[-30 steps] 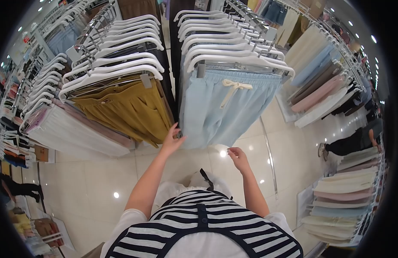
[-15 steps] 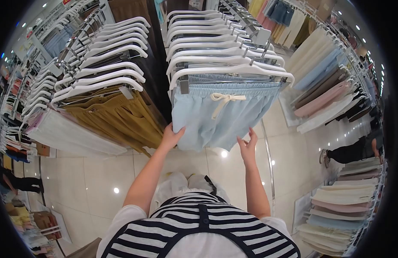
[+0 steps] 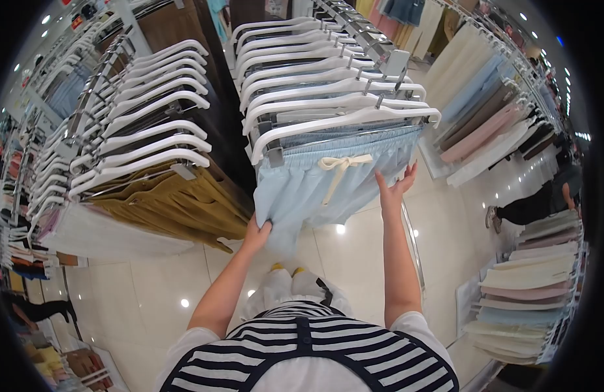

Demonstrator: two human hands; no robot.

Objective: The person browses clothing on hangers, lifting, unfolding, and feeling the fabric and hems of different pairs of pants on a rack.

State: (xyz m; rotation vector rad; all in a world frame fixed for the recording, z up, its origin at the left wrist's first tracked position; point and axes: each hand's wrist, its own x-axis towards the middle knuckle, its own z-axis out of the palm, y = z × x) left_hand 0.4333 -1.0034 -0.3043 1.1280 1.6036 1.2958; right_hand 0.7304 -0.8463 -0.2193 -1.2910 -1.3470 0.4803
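Note:
Light blue trousers [image 3: 302, 189] with a cream bow at the waist hang from the nearest white hanger [image 3: 341, 123] on the middle rack. My left hand [image 3: 257, 236] is closed on their left edge, low down, with the thumb on the front of the cloth. My right hand [image 3: 396, 187] is beside their right side, fingers spread, nothing held. Mustard trousers [image 3: 178, 199] hang on the rack to the left of my left hand.
More white hangers with clothes run back along the chrome rail [image 3: 354, 32]. White trousers [image 3: 115, 230] hang at the left. Folded clothes [image 3: 527, 281] are on a rack at the right, near a person in black trousers [image 3: 527, 206]. Tiled floor [image 3: 145, 287] lies below.
My left hand has closed on the blue trousers, whose left side now sits nearer me and tilted. My right hand has moved up and right, its fingers spread wider.

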